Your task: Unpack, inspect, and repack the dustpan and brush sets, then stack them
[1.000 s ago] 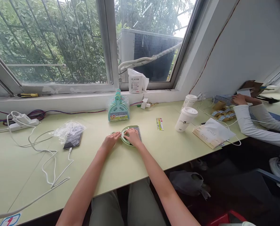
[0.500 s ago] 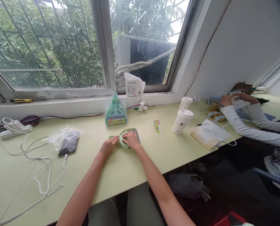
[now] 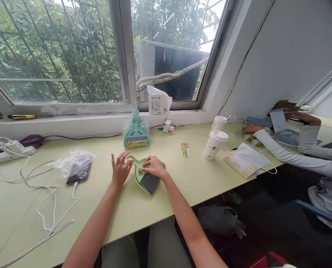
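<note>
A small hand brush with grey bristles lies in a light green dustpan on the table, tilted so the bristles point down and to the right. My right hand rests over its upper right side, thumb and fingers closed on the brush's green body. My left hand is at the handle end, fingers spread and thumb close to the handle; whether it touches cannot be made out. Behind stands a wrapped stack of teal dustpan-and-brush sets with a printed label. A loose label card lies to the right.
Two white paper cups and a tissue pack stand right. Left are a phone under clear plastic, a charging cable and a power strip. A co-worker's arms work at the far right.
The dustpan and brush have turned clockwise, bristles now pointing toward me. My left hand has loosened from the handle and spread its fingers. The co-worker's hands have moved apart.
</note>
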`<state>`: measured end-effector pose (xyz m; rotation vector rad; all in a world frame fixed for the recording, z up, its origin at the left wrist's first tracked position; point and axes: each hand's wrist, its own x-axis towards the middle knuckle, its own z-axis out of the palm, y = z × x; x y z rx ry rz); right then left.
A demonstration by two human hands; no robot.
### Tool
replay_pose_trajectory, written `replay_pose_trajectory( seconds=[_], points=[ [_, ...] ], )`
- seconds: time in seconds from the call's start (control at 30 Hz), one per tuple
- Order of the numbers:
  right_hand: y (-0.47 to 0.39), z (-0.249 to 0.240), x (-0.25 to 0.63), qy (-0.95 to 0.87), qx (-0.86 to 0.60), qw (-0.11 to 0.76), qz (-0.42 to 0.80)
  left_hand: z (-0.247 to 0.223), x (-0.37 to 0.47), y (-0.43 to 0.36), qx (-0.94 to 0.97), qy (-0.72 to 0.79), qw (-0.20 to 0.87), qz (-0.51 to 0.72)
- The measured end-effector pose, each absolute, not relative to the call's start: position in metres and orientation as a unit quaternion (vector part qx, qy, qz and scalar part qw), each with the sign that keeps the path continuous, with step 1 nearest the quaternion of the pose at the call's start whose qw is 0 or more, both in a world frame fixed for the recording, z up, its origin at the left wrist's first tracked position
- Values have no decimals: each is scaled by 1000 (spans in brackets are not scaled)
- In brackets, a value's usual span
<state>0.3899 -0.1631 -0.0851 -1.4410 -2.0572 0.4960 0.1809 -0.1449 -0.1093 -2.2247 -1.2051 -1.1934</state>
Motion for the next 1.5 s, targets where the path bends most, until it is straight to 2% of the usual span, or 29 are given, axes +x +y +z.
replay_pose_trajectory(
  seconds=[0.13,0.23,0.33,0.37,0.43,0.67,0.8,0.87,1.0,1.1,1.3,1.5],
  points=[
    [-164,-88,376,-735,-555,336,197,-103,189,-148,-714,-464,41,-523],
    [-161,-88,375,-679,-587,394,200,-97,198,-147,-623,-500,-204,-566],
    [-159,-85,383,-600,-641,448,165,-94,207,-149,-582,-440,-532,-429],
    [-158,-84,386,-576,-658,463,144,-93,211,-152,-575,-406,-602,-377],
    [-158,-84,390,-546,-678,481,103,-94,220,-159,-570,-360,-662,-326],
    [-151,-91,401,-560,-687,458,65,-106,236,-164,-510,-409,-655,-379],
    [-142,-101,435,-471,-764,442,-11,-110,217,-148,-453,-454,-625,-445],
    [-138,-110,455,-425,-815,393,-39,-111,206,-141,-433,-465,-609,-475],
    [-131,-124,475,-420,-863,280,21,-113,188,-131,-383,-480,-593,-521],
    [-129,-124,467,-479,-836,266,31,-116,180,-125,-359,-493,-579,-542],
    [-135,-116,430,-586,-749,310,-7,-120,175,-120,-371,-479,-555,-570],
    [-145,-117,401,-681,-679,271,36,-121,172,-120,-377,-507,-532,-564]
  ],
)
